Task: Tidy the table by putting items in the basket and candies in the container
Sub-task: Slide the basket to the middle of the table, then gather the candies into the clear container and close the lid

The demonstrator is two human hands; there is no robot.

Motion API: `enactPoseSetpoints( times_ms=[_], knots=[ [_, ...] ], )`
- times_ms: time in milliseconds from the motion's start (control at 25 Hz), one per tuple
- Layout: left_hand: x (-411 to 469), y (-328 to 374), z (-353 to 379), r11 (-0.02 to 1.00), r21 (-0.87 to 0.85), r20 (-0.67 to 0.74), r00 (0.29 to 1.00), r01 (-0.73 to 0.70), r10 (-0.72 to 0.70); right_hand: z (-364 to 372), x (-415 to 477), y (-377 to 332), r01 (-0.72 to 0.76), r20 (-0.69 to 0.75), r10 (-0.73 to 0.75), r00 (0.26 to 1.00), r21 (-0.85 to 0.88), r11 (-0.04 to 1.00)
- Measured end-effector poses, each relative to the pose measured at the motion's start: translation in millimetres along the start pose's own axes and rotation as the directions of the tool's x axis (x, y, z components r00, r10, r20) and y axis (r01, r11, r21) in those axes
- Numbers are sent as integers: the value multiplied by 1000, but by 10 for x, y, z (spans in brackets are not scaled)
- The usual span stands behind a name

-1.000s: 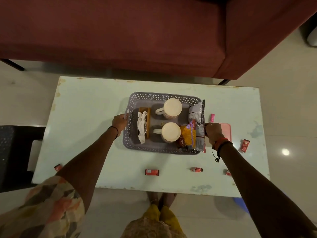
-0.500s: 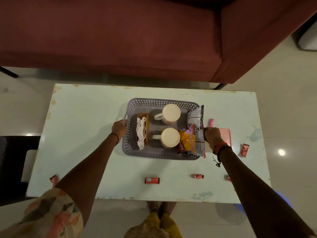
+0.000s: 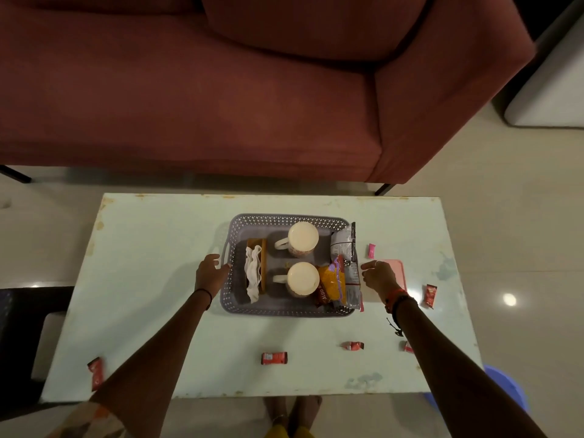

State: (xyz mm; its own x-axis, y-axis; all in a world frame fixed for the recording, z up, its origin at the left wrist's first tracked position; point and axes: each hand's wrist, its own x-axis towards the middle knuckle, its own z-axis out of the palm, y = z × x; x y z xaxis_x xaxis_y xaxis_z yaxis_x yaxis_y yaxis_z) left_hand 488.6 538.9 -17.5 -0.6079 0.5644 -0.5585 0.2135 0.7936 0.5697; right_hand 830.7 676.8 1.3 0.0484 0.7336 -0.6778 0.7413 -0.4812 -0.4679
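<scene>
A grey perforated basket (image 3: 284,311) sits mid-table holding two cream mugs (image 3: 303,238), a wooden tissue holder (image 3: 256,270) and snack packets (image 3: 335,282). My left hand (image 3: 210,275) lies at its left handle with fingers loosely curled, gripping nothing. Just right of the basket, my right hand (image 3: 379,275) hovers with relaxed fingers over a pink container (image 3: 400,270), hiding most of it. Red candies lie loose on the table: one at the front middle (image 3: 274,358), another right of it (image 3: 354,345), a third at the front left (image 3: 95,373). A pink candy (image 3: 372,250) lies behind the container.
The pale green table (image 3: 158,248) also carries red candies by my right forearm (image 3: 407,346) and near the right edge (image 3: 430,295). A red sofa (image 3: 221,105) stands behind it. A black chair (image 3: 19,327) is on the left, a blue stool (image 3: 505,390) at the front right.
Both hands gripped the basket's sides earlier; now they have let go, and the right hand has drawn away to the right. The view has tilted up, showing more sofa.
</scene>
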Motion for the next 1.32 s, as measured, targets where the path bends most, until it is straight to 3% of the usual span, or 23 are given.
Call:
enactPoseSetpoints(
  times_ms=[360,520,680,960,1320],
  knots=[
    [-808,208,295,978,-45,-168,966,-206,195,-99,-432,142,-33,-60,43,997,157,987],
    [-1284,347,553,924,-4,-183,909,-382,375,-210,-637,331,-40,-45,54,998,260,965],
    [-1664,472,908,899,-24,-22,899,-437,437,-349,-738,552,-47,-60,63,996,249,967],
    [-2096,752,1710,816,-1,211,797,-579,566,-572,-641,912,-109,-124,155,980,321,941],
    [-2013,1266,2810,680,230,446,697,-696,562,-866,78,1193,64,-152,-32,988,210,976]
  ],
)
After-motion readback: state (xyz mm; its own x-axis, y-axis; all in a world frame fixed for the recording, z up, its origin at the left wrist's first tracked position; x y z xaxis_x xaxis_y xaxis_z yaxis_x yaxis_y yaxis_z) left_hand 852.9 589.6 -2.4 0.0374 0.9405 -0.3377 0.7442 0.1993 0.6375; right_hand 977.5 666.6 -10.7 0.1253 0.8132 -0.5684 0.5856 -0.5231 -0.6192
